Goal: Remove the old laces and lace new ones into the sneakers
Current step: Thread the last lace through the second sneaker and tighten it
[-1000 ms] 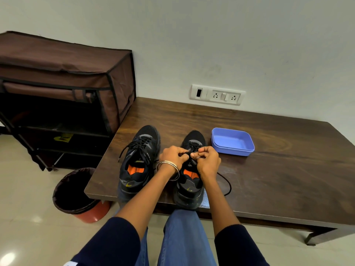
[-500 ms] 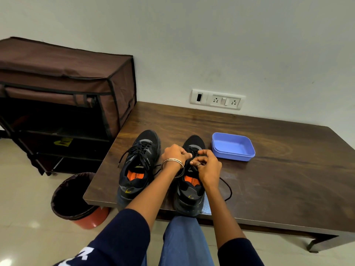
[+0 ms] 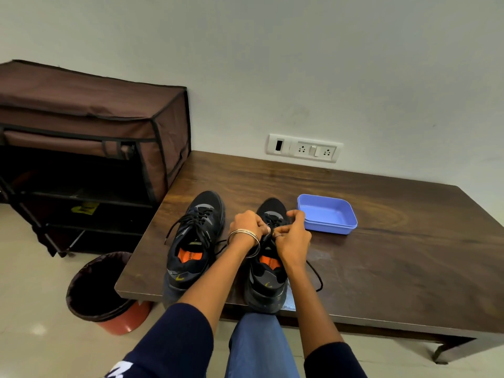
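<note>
Two black sneakers with orange insoles stand side by side at the near edge of the wooden table [image 3: 381,255]. The left sneaker [image 3: 195,241] has its black lace loosened, one end trailing to the left. Both my hands are over the right sneaker [image 3: 268,276]. My left hand [image 3: 246,223], with bangles on the wrist, pinches the black lace [image 3: 316,279] at the eyelets. My right hand [image 3: 293,236] pinches the same lace just beside it. One lace end loops out on the table to the right of the shoe.
A blue plastic tray [image 3: 327,214] sits right of the shoes. A brown fabric shoe rack [image 3: 90,137] stands left of the table, with a red bin lined in black [image 3: 101,290] on the floor below. A socket panel [image 3: 302,148] is on the wall.
The camera has tilted slightly, shifting the scene down in the frame. My hands stay on the right sneaker's lace, fingers working a little further up the eyelets.
</note>
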The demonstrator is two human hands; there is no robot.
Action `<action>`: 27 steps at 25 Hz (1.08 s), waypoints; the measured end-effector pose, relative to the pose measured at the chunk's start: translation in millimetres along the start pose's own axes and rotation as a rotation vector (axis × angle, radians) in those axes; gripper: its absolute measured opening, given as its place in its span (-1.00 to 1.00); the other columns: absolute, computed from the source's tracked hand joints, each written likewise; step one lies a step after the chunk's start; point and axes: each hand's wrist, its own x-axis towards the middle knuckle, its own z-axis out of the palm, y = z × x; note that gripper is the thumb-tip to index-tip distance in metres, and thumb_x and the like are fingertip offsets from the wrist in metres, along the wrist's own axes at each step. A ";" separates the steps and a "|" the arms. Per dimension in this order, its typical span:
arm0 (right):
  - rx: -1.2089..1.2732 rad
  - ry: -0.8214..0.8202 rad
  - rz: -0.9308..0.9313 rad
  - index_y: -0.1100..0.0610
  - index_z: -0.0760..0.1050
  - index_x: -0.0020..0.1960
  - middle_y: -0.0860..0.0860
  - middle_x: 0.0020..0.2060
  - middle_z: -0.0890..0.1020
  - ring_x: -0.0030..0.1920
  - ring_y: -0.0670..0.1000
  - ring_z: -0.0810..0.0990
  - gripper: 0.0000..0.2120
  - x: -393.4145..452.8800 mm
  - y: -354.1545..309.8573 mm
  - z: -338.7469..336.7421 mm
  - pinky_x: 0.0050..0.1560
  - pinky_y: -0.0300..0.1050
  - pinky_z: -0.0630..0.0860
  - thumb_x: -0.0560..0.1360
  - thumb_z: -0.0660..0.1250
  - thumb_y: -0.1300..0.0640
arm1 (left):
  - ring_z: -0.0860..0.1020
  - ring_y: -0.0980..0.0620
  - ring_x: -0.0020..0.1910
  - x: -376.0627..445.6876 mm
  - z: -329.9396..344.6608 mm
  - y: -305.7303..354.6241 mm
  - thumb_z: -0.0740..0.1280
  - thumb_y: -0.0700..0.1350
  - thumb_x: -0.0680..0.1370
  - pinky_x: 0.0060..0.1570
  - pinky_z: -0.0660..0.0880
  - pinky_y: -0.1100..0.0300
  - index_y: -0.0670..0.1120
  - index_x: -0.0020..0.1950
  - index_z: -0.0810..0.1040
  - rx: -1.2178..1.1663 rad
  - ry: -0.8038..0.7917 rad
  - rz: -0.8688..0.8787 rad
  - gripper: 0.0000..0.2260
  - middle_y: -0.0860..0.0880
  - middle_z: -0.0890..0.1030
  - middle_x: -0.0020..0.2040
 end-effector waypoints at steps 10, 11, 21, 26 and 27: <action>-0.679 -0.052 0.262 0.16 -0.27 0.54 0.32 0.46 0.09 0.46 0.32 0.07 0.25 -5.6 13.1 -7.9 0.37 0.30 0.14 0.26 0.54 -0.22 | 0.61 -0.13 -0.25 -11.4 -19.0 14.9 0.09 -0.22 0.62 -0.22 0.57 0.04 -0.26 -0.02 0.50 -0.839 0.215 -0.183 -0.78 -0.17 0.63 -0.18; -0.657 -0.046 0.313 0.17 -0.29 0.53 0.34 0.48 0.05 0.48 0.33 0.02 0.27 -5.3 12.2 -9.0 0.37 0.34 0.12 0.26 0.55 -0.22 | 0.57 -0.08 -0.36 -13.4 -29.8 22.3 0.07 -0.22 0.63 -0.26 0.55 0.05 -0.22 -0.05 0.44 -1.157 0.184 -0.233 -0.81 -0.14 0.59 -0.27; -0.367 -0.093 0.482 0.16 -0.40 0.52 0.31 0.42 0.22 0.38 0.35 0.28 0.25 -2.0 13.2 -4.2 0.23 0.37 0.37 0.33 0.56 -0.02 | 0.56 0.09 -0.34 -16.1 -68.3 7.0 0.31 -0.06 0.54 -0.31 0.53 0.22 0.04 -0.09 0.64 -0.431 0.127 0.165 -0.89 0.00 0.64 -0.23; -0.323 -0.090 0.410 0.21 -0.41 0.51 0.28 0.25 0.48 0.23 0.31 0.49 0.25 -5.7 14.6 -1.5 0.15 0.23 0.51 0.33 0.56 0.02 | 0.61 -0.11 -0.01 -17.7 -22.6 -4.1 0.35 -0.07 0.54 -0.01 0.58 0.03 0.04 -0.02 0.69 0.141 -0.064 0.088 -0.88 -0.06 0.66 0.04; -0.321 -0.081 0.405 0.21 -0.40 0.51 0.28 0.24 0.49 0.22 0.30 0.50 0.24 -5.6 14.5 -2.0 0.14 0.21 0.52 0.33 0.56 0.02 | 0.61 -0.11 -0.03 -16.7 -18.3 -6.3 0.37 -0.07 0.52 -0.03 0.58 0.03 0.03 -0.09 0.69 0.090 -0.033 0.057 -0.90 -0.06 0.66 0.01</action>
